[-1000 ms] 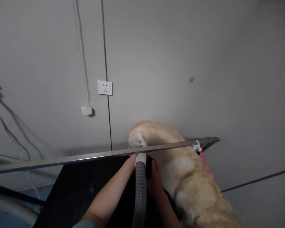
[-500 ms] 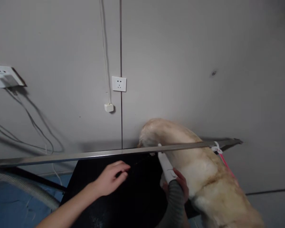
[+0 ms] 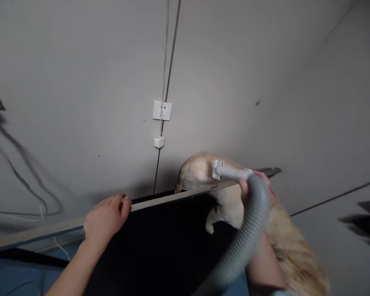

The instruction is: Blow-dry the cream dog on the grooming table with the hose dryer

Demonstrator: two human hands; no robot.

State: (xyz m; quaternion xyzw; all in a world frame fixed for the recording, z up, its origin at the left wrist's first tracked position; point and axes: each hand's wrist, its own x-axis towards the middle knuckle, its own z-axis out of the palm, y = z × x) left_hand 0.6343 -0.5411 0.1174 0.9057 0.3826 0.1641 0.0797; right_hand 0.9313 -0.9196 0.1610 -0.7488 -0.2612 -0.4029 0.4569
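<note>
Nozzle on the dog's back, your other hand steadying on the bar.

Your right hand (image 3: pixel 255 184) has its fingers wrapped round the white nozzle (image 3: pixel 228 172), just behind the flat head pressed into the dog (image 3: pixel 203 172). It looks light and rigid; the grey hose (image 3: pixel 246 234) trailing below your fingers will flex and tug, so grip at the neck. Your left hand (image 3: pixel 106 218) rests loosely curled on the metal bar (image 3: pixel 160 200) above the black worktop (image 3: pixel 166 250).

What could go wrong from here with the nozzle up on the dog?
The dog stands at the black table edge, one paw lifted; a startle might mean a slip. The right hand holds the nozzle close against fur, which might snag. The hose loops across the arm and may tug.
</note>
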